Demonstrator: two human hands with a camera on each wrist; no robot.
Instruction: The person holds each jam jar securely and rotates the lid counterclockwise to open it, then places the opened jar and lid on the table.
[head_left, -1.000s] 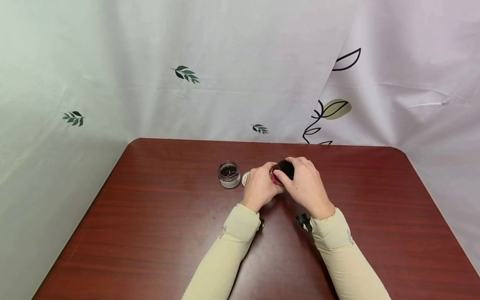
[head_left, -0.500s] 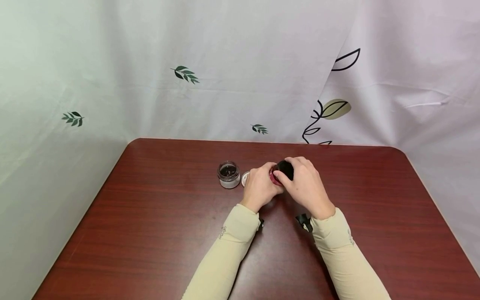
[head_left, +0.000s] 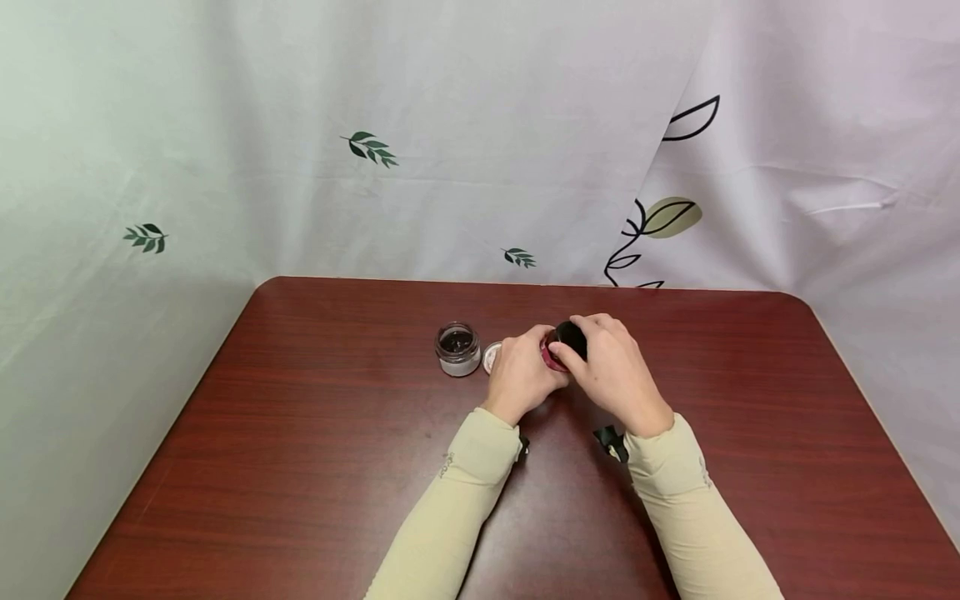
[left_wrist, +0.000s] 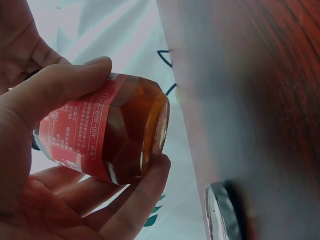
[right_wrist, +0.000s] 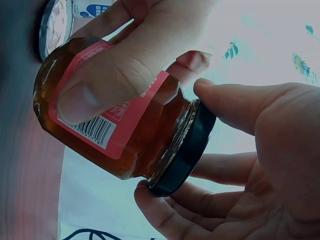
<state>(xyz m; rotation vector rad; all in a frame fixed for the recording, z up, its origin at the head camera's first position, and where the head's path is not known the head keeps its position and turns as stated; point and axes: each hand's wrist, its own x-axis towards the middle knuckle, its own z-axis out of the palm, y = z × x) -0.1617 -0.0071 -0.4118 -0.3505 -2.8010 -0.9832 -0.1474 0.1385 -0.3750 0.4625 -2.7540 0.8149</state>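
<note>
Left hand (head_left: 520, 377) curled round a tilted jar (left_wrist: 112, 135), right hand (head_left: 618, 371) pinched on its lid (right_wrist: 186, 155), far table edge (head_left: 480, 287) beyond.

Nearly everything here comes in twos

From where I stand I count one left hand (head_left: 521, 375) and one right hand (head_left: 622, 375), which makes two. One red-labelled jar (right_wrist: 132, 135) between them plus one open jar (head_left: 458, 362) off to the left hand's left: two jars. One black lid (right_wrist: 185, 156) at the right hand's fingertips and one loose lid (head_left: 491, 357) just beside the left hand: two lids. Two pale sleeves (head_left: 450, 508), one behind each hand. One table (head_left: 300, 417) under both. At least three green sprigs (head_left: 371, 150) on the cloth (head_left: 465, 75) beyond
</note>
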